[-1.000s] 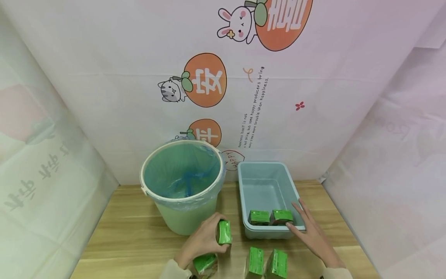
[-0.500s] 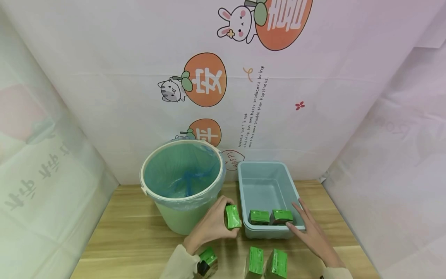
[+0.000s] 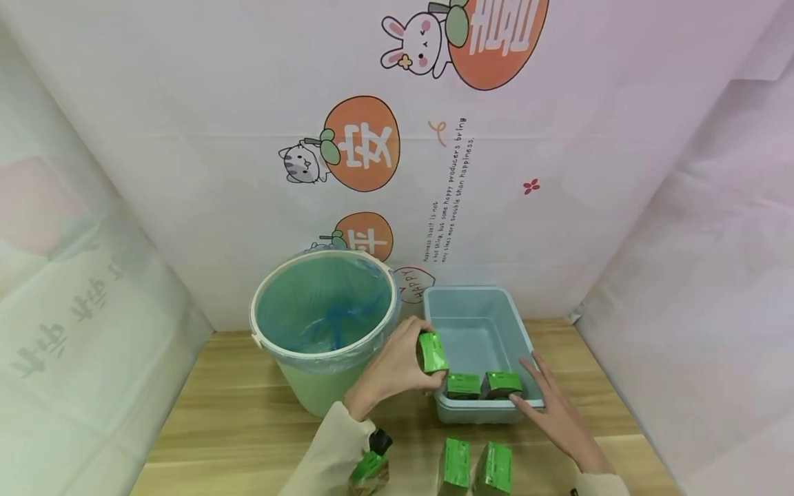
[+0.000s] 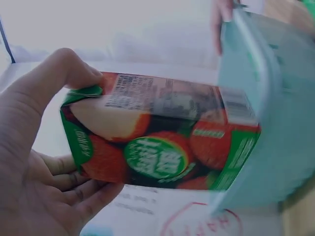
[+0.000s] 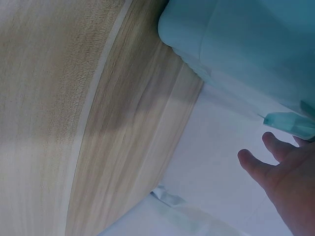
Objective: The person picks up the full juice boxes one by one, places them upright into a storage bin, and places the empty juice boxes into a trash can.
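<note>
My left hand (image 3: 400,362) pinches a juice carton (image 4: 162,132) by its end, thumb on one side and fingers on the other. Apples are printed on the carton, and its top is green. It is over the left rim of a light blue plastic tub (image 3: 474,288). Two more green-topped cartons (image 3: 463,386) stand inside the tub at its near end. With fingers spread and fairly straight, my right hand (image 3: 561,417) rests at the tub's near right corner. In the right wrist view some of that hand (image 5: 290,172) shows beside the tub wall.
A pale green bucket (image 3: 310,386) lined with a clear bag stands left of the tub. Two cartons (image 3: 455,468) stand on the wooden table (image 3: 205,413) in front of the tub. Another carton (image 3: 369,474) is partly behind my left sleeve. A printed cloth hangs behind.
My left hand has carried the juice carton up and to the right, from the table beside the bucket to the tub's left rim. The right hand stays where it was.
</note>
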A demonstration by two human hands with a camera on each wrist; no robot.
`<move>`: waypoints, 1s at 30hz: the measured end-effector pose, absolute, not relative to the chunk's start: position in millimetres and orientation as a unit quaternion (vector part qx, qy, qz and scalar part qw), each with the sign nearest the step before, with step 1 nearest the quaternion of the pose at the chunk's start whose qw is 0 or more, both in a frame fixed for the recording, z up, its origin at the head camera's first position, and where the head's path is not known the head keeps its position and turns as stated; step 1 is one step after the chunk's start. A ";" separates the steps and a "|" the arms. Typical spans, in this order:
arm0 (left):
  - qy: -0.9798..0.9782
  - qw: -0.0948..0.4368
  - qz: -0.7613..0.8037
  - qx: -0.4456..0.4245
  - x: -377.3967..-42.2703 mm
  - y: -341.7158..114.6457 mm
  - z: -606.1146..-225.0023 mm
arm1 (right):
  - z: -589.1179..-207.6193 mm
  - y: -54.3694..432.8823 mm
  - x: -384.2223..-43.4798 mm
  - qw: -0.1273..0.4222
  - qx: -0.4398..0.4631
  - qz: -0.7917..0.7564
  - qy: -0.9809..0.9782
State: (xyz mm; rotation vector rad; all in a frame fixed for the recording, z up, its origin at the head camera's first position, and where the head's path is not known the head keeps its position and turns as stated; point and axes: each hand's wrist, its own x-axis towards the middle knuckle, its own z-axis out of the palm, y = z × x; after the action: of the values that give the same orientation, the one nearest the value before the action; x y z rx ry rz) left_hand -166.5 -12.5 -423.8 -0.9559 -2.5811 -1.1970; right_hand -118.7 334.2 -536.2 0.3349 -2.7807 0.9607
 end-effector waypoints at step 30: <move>-0.919 -0.052 -0.158 -0.356 -262.7 75.9 -438.1 | -538.4 333.4 -118.0 0.098 0.109 0.325 -0.934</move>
State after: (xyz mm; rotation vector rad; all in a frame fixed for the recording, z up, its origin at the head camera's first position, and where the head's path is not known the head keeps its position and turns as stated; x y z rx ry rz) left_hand -262.7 75.9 -438.1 -1.1576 -2.9876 -0.5150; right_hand -118.0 333.4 -538.4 0.3223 -2.7655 0.9622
